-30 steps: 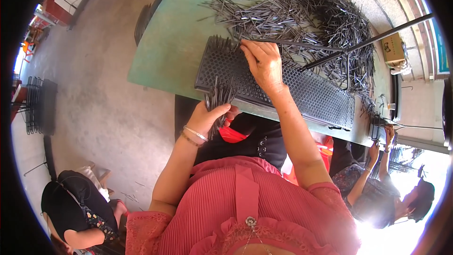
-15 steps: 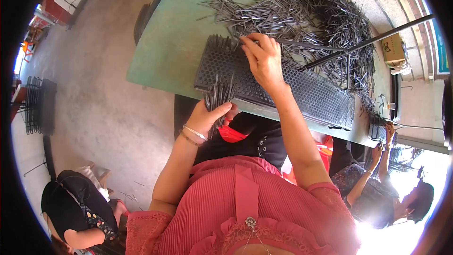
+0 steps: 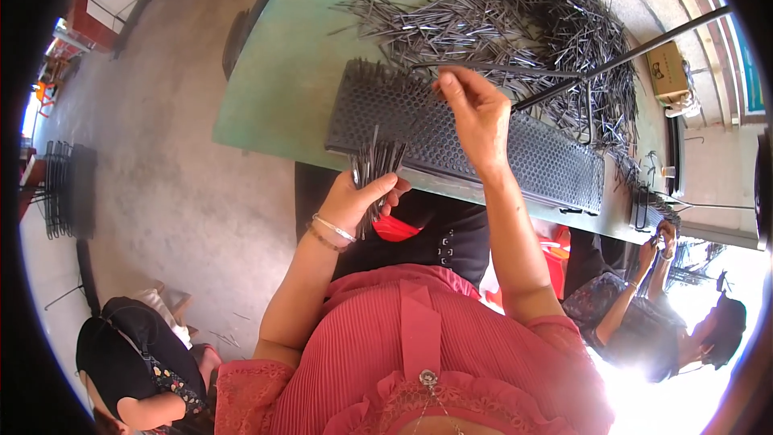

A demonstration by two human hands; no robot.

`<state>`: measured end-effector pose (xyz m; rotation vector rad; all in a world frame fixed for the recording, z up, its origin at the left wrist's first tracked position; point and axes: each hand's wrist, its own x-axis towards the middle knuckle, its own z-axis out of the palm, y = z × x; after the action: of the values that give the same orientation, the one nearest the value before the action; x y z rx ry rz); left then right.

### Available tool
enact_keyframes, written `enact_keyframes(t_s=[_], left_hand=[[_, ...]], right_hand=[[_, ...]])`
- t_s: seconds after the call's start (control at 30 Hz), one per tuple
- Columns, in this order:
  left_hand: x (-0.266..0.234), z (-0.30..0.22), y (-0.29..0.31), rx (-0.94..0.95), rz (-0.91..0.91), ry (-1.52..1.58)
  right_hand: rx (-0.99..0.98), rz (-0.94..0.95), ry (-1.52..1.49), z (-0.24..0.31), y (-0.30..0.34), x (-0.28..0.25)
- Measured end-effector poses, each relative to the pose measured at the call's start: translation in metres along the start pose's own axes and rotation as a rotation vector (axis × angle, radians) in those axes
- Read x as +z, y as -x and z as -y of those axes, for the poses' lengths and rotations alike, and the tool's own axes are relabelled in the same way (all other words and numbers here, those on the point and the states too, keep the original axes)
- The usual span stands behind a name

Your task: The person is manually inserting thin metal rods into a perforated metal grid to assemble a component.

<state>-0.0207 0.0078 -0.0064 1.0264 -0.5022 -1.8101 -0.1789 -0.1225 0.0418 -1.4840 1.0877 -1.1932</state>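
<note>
My left hand is closed around an upright bundle of thin black strips, just off the near edge of a long black perforated board. Over the board's far side is my right hand, with thumb and fingers pinched together. What lies between those fingertips, if anything, is too small to make out. Rows of short black strips stand up from holes at the board's left end. The other holes I see look unfilled.
A big heap of loose black strips covers the far part of the green table. A black metal rod slants across the board's far side. One co-worker works at the right; another person is at lower left.
My right hand has moved right and slightly nearer, away from the standing strips, its fingers still drawn together. My left hand stays almost in place with the bundle.
</note>
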Motion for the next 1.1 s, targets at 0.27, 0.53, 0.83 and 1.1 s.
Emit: enact_keyframes(t_s=[0.27, 0.53, 0.83, 1.1], left_hand=[[-0.013, 0.001, -0.001, -0.02, -0.087, -0.059], [-0.007, 0.004, -0.001, -0.08, -0.049, 0.042], [-0.004, 0.001, 0.001, -0.121, -0.08, 0.11], [-0.002, 0.004, 0.002, -0.089, -0.064, 0.086]], right_hand=[[-0.379, -0.142, 0.409, -0.022, -0.021, 0.002], [-0.67, -0.089, 0.739, -0.034, -0.018, 0.004], [-0.736, -0.075, 0.818, -0.032, -0.02, 0.004], [-0.746, -0.046, 0.865, -0.027, -0.018, 0.01]])
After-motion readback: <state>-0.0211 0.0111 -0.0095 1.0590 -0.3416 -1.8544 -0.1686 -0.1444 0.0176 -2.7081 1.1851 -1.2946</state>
